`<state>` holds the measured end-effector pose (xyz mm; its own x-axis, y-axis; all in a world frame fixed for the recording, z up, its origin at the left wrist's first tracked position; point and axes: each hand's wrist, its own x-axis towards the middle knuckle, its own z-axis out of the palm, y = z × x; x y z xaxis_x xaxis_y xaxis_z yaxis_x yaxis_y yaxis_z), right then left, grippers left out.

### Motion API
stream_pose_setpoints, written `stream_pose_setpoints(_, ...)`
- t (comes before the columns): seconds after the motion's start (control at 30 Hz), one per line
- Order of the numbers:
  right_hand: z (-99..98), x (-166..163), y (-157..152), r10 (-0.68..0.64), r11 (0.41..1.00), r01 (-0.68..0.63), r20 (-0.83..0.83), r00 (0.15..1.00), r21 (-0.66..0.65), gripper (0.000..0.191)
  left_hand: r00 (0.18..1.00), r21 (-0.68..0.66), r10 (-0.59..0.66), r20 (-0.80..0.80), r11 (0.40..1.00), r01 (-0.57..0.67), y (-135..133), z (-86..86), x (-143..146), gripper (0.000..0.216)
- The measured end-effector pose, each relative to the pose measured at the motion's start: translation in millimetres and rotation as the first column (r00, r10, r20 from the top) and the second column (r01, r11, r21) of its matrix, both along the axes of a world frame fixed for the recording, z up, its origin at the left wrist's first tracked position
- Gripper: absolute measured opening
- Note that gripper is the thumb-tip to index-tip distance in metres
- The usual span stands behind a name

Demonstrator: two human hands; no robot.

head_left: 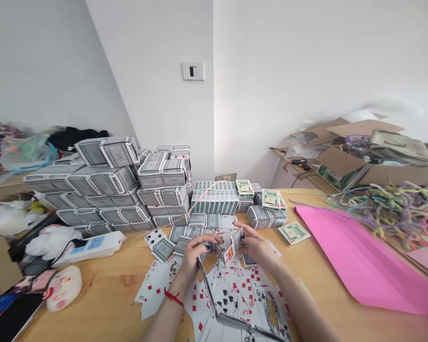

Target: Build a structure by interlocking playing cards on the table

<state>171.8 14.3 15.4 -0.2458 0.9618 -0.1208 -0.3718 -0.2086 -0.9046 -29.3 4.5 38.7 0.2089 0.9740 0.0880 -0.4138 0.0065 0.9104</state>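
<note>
Left hand and right hand meet at frame centre, low over the surface. Between them is a small clutch of held cards. Fingers of both hands are curled closed on it, left pinching the 9 o'clock edge, right the 3 o'clock edge. The held cards are raised off the surface and tilted, faces toward the camera. Their long axis seems to run roughly 7 to 1 o'clock, though blur makes that uncertain. A red string wraps the left wrist.

At 6 o'clock, under the forearms, loose cards lie spread face up and overlapping. More lie face down at 10 to 11 o'clock, just beside the left hand.

At 12 o'clock a low block of packs stands near. At 10 o'clock a tall heap of grey packs walls that side. Green-backed decks lie at 2 o'clock, near the right hand. A pink sheet fills 3 to 4 o'clock, apart from the hand. A white device lies at 9 o'clock, well apart.

Open wood shows at 8 o'clock and in a strip between the right forearm and the pink sheet. The near surface edge is out of frame.
</note>
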Motion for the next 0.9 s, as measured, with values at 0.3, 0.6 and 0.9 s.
stream_pose_setpoints(0.3,2.1,0,0,0.027,1.000,-0.027,-0.025,0.999,0.010,0.044,0.999,0.030,-0.010,-0.037,0.999,0.011,8,-17.2,-7,0.024)
stream_pose_setpoints(0.6,3.0,-1,-3,0.028,0.998,-0.027,-0.013,1.000,0.060,0.041,0.999,-0.054,0.034,-0.036,0.998,-0.035,9,-18.5,-8,0.023)
stream_pose_setpoints(0.9,-1.4,-2,-1,0.024,0.993,-0.021,-0.026,0.999,0.118,0.034,0.997,-0.098,0.075,-0.011,0.992,-0.076,9,-15.6,-5,0.019)
